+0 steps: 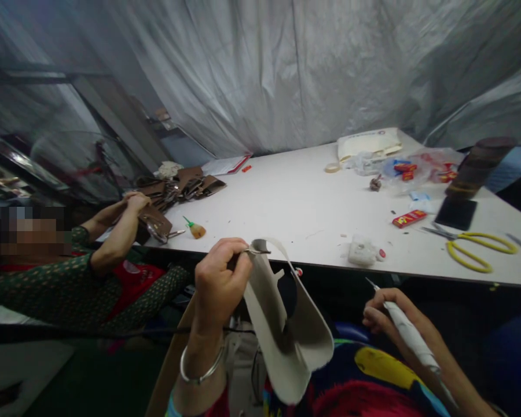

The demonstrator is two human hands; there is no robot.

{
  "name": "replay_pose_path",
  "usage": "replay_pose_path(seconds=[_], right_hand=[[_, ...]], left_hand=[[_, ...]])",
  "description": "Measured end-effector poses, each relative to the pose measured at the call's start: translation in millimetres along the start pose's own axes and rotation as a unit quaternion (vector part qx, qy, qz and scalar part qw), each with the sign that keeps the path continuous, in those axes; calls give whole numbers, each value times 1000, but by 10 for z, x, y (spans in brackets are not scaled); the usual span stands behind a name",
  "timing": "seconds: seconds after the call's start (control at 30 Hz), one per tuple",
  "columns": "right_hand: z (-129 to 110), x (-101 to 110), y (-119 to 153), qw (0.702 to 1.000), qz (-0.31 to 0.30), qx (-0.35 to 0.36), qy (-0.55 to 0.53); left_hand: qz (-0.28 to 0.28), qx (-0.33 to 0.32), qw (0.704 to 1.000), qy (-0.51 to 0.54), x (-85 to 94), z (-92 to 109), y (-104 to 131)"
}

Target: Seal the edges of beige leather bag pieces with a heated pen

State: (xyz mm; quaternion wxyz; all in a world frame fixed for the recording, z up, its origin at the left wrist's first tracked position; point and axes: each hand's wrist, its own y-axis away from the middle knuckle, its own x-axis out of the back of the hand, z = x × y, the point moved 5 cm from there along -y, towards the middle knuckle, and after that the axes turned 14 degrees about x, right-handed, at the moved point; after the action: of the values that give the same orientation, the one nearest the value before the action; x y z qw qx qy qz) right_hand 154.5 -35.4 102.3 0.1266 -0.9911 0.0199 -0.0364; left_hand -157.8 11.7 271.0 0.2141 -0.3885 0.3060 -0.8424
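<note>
My left hand [220, 279] is closed, pinching the upper end of a pale beige curved bag piece [267, 315] near a small metal fitting [257, 251]. The piece hangs down over my lap, with two rounded flaps at its lower end. My right hand [395, 315] is wrapped round a pen-like tool [410, 336] with a white-wrapped handle. Its thin pointed tip sticks out to the upper left, apart from the beige piece. What the tool is exactly, I cannot make out.
On the white table [282, 202] lie yellow-handled scissors [481, 249], a red box [409, 219], a dark phone [455, 212], a tape roll [331, 167] and a small glue bottle [195, 229]. At left, a co-worker [125, 272] handles brown bag pieces [191, 185].
</note>
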Motion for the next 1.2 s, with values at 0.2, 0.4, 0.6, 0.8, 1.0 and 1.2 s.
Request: replay_pose_path(seconds=[0.2, 0.4, 0.6, 0.8, 1.0, 1.2], right_hand=[[-172, 53, -60, 993, -14, 95, 63], [-348, -87, -263, 981, -79, 174, 15], [-247, -184, -375, 969, -202, 126, 65], [-52, -153, -350, 971, -195, 126, 60], [-1, -90, -379, 974, -192, 118, 28], [142, -26, -383, 978, -187, 87, 23]], left_hand=[[-261, 50, 962, 71, -287, 133, 1], [-427, 64, 891, 142, -1061, 363, 636], [-446, 93, 876, 158, -1269, 364, 743], [-465, 107, 865, 157, -1395, 336, 766], [-473, 154, 850, 173, -1532, 312, 807], [-483, 186, 836, 182, -1628, 299, 826]])
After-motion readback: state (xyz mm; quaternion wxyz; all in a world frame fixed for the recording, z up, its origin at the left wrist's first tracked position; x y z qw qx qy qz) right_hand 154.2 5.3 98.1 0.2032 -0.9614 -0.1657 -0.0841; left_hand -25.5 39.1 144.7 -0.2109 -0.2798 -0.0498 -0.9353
